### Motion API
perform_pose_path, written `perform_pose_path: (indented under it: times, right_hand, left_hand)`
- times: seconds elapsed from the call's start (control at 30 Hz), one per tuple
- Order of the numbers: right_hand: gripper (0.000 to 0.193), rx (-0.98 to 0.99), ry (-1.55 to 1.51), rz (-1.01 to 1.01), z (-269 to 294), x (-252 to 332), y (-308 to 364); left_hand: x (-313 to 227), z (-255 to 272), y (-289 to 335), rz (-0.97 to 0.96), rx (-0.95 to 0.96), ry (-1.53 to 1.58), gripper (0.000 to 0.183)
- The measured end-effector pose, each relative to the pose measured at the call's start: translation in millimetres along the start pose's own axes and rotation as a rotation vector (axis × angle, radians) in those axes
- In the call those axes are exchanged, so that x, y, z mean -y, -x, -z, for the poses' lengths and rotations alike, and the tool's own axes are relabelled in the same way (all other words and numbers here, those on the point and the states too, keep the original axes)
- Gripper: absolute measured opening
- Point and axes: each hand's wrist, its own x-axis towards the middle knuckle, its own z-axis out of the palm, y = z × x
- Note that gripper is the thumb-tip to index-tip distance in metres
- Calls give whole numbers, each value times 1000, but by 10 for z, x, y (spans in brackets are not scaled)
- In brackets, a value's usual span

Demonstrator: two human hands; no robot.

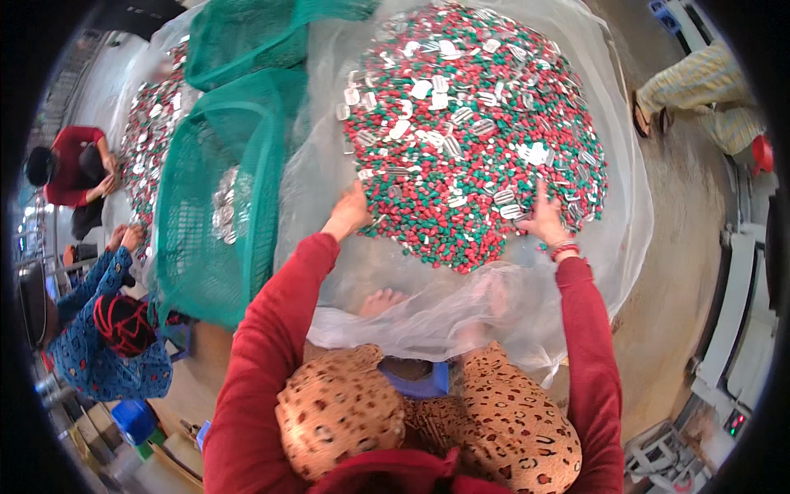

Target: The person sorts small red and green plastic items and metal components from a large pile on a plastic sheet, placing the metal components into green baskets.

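Note:
A wide heap of small red, green and white pieces (461, 230) lies on translucent white mesh sheeting in front of me, with many silver slotted metal plates (452, 146) scattered over it. At the heap's left edge, my left hand (352, 209) rests with its fingers stretched toward the pieces, next to a metal plate (365, 174). My right hand (546, 221) is on the lower right of the heap, fingers apart, its thumb near a slotted plate (511, 212). Neither hand visibly holds anything.
Green mesh baskets (276, 156) stand at the left, one with silver plates (225, 206) inside. White mesh sheeting (629, 214) surrounds the heap. Two people work at another heap (152, 123) farther left. Someone's legs (699, 86) are at the right, near machinery (728, 305).

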Motion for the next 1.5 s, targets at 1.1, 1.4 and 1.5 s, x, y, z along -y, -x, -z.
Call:
perform_pose_path:
  times: [1.1, 1.4, 1.5]
  right_hand:
    - [33, 336, -1458, -66, 314, 1672, 117]
    - [41, 196, -1170, -161, 86, 1156, 124]
    - [40, 62, -502, 209, -104, 1479, 270]
  left_hand:
    - [-748, 748, 588, -280, 391, 1417, 23]
    - [-1036, 40, 449, -624, -119, -244, 45]
    - [-900, -117, 535, -691, -304, -536, 24]
